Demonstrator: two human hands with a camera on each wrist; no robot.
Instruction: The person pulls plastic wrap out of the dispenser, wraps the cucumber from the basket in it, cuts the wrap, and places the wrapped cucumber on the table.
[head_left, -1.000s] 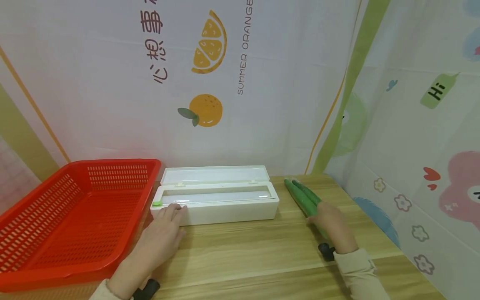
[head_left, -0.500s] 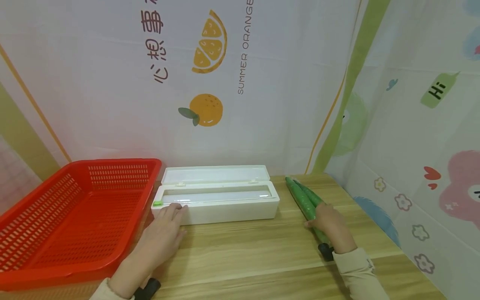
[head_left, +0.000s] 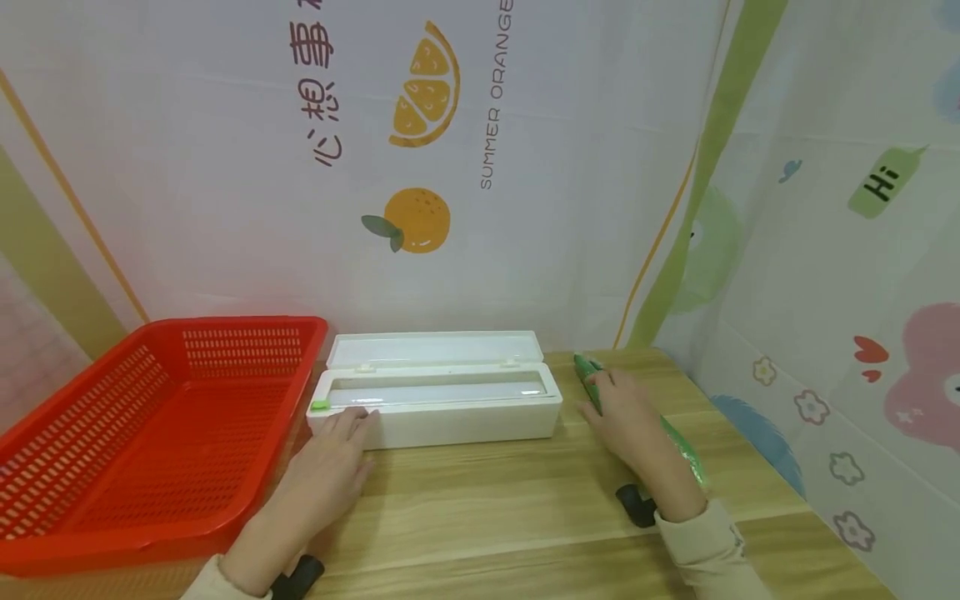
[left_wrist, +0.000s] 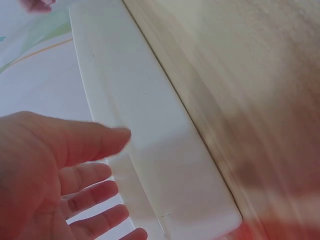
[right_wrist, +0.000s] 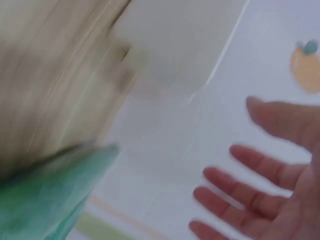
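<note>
A long white plastic-wrap dispenser (head_left: 457, 427) stands at the middle back, its hinged lid (head_left: 435, 348) raised and a green slide cutter (head_left: 321, 405) at its left end. My left hand (head_left: 330, 467) is at the dispenser's front left corner, fingers relaxed over the front edge. Two long green cucumbers (head_left: 681, 446) with a glossy film sheen lie to the right, partly hidden under my right hand (head_left: 630, 417). That hand hovers over them with fingers spread and loose, holding nothing. In the right wrist view a blurred cucumber (right_wrist: 50, 195) shows apart from the fingertips.
A large red plastic basket (head_left: 150, 533) takes up the left side, its right wall close to the dispenser. Printed curtains (head_left: 525, 275) hang right behind the wooden table (head_left: 480, 517) and along its right side.
My right hand has let go of the cucumbers and moved left and farther back, fingers opening. The cucumbers stay on the table. My left hand keeps its place on the dispenser.
</note>
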